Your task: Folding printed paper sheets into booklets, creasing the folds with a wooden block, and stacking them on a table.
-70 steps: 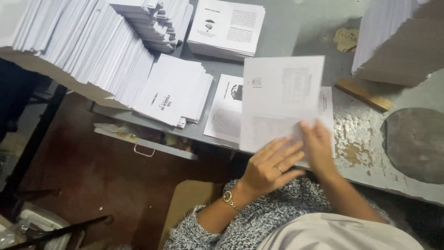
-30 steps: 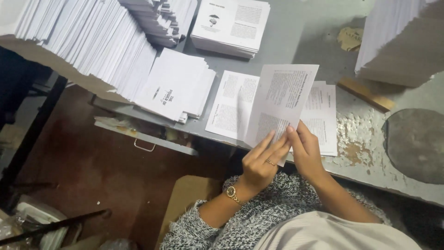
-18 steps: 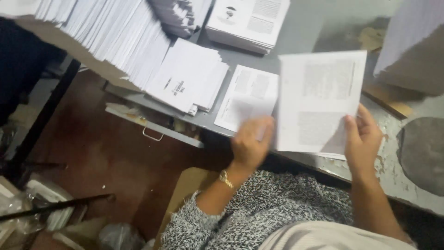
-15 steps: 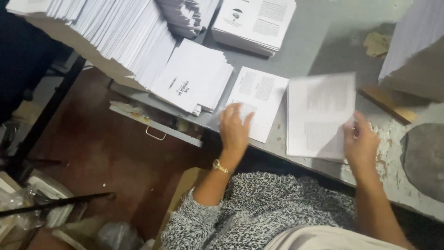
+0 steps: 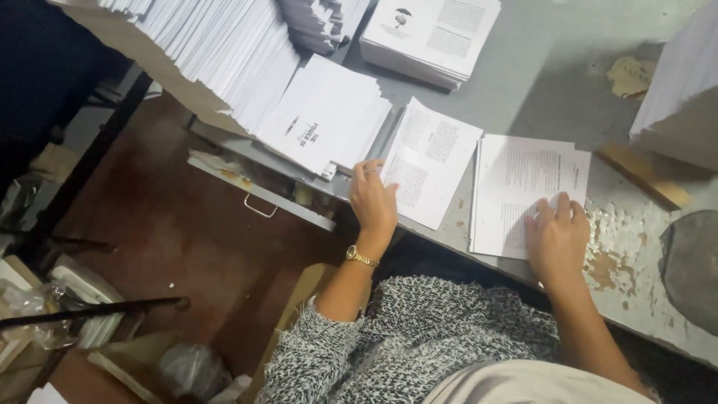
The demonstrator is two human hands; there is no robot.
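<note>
My left hand (image 5: 374, 198) lies with fingers spread on the near edge of a printed sheet (image 5: 434, 161) that rests flat on the grey table (image 5: 523, 82). A gold watch sits on that wrist. My right hand (image 5: 557, 239) presses flat, fingers apart, on the lower right part of a small stack of printed pages (image 5: 516, 187) lying to the right of the single sheet. Neither hand grips anything.
A fanned pile of white booklets (image 5: 325, 120) lies left of my left hand. Tall rows of stacked paper (image 5: 209, 45) fill the back left. A thick printed stack (image 5: 430, 34) sits behind. A white block (image 5: 677, 90) and a wooden strip (image 5: 643, 176) stand at right. A drawer (image 5: 262, 194) hangs under the table edge.
The sheet I held up in both hands has come down onto the stack at right. My left hand has let go and moved left onto the single sheet; my right hand now presses the stack.
</note>
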